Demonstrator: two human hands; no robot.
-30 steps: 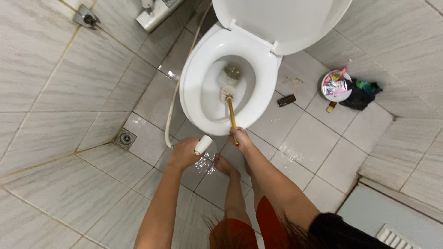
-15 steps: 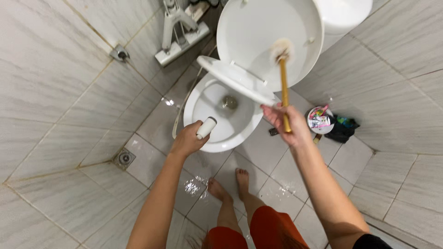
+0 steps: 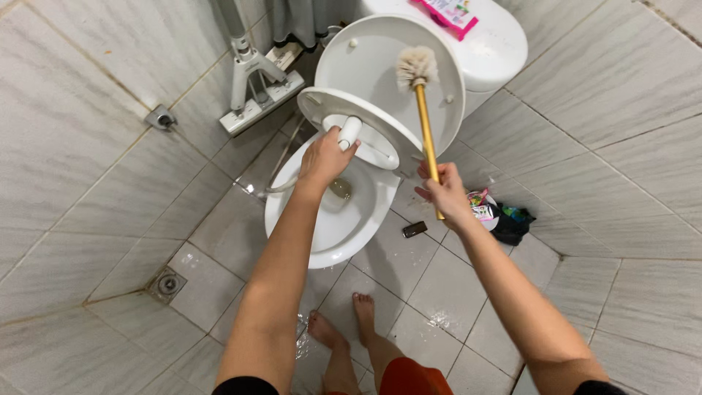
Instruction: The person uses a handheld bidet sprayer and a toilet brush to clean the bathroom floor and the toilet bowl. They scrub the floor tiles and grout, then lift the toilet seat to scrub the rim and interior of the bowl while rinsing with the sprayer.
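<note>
Toilet brush (image 3: 423, 110), gold handle, pale bristle head: held upright in the right hand (image 3: 444, 194), fingers closed round the lower handle; long axis near vertical, bristles touching the raised white lid (image 3: 365, 62). Left hand (image 3: 325, 157): fingers wrapped on a white spray nozzle (image 3: 350, 132) (hose trailing down beside the bowl), just under the half-lifted seat (image 3: 344, 110). Toilet bowl (image 3: 322, 234) open below. Room: bare wet floor tiles (image 3: 431, 285) to the right; wall tiles close on both sides; dark bag (image 3: 512, 223) near the right hand.
</note>
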